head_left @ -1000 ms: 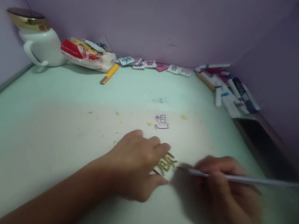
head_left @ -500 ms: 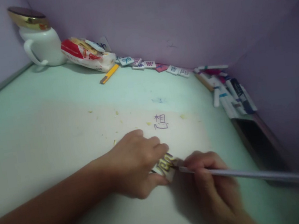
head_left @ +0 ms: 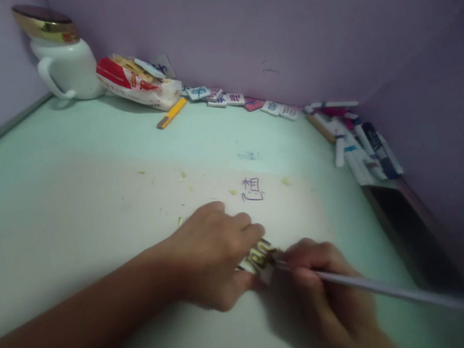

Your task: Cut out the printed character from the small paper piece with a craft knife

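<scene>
My left hand (head_left: 213,254) is closed round a small white block (head_left: 259,259) with yellow and dark curving marks, pinning it on the table. Thumb and fingers cover its left side. Low on the right, my right hand (head_left: 329,287) grips a long, thin, pale carving tool (head_left: 372,284) like a pen. The tool's tip meets the right end of the block; its far end is blurred. Just beyond the hands, a purple written character (head_left: 252,189) shows on the pale surface, with several yellowish shavings (head_left: 183,175) scattered to its left.
A white mug (head_left: 70,70) with a gold-rimmed lid stands at the back left, beside a red and white packet (head_left: 137,83). A yellow cutter (head_left: 172,114) lies before several lettered tiles (head_left: 234,99) along the wall. Markers (head_left: 353,145) and a dark phone-like slab (head_left: 413,235) are at right.
The right hand has turned the tool slightly, so its far end swings lower. The left hand keeps its hold on the block. The whole view has shifted a little.
</scene>
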Demonstrator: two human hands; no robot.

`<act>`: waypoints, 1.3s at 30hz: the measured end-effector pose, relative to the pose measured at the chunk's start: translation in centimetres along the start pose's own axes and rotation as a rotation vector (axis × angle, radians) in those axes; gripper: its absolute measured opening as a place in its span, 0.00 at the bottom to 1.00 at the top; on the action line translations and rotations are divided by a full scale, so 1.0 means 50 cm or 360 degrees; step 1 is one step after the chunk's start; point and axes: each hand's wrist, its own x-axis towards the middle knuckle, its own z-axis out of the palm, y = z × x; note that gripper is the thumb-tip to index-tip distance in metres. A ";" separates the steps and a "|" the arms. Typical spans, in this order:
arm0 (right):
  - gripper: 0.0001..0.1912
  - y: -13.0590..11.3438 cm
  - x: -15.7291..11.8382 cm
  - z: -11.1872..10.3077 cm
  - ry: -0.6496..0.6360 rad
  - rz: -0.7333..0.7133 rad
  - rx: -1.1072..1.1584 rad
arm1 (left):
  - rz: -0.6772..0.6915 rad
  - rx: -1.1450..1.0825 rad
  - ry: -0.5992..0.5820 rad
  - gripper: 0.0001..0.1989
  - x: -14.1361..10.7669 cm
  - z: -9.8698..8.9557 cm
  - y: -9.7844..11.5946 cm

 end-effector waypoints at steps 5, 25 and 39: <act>0.05 -0.015 0.005 -0.006 0.0022 -0.0090 -0.0216 | -0.0011 0.0006 -0.0010 0.15 0.001 0.000 0.001; 0.06 -0.024 -0.007 -0.005 0.0032 0.0099 -0.0195 | -0.0028 0.0057 -0.0006 0.15 0.003 -0.002 0.003; 0.09 -0.016 -0.014 0.012 0.0289 0.0177 0.0028 | -0.0033 0.0038 0.0016 0.17 0.004 0.000 0.001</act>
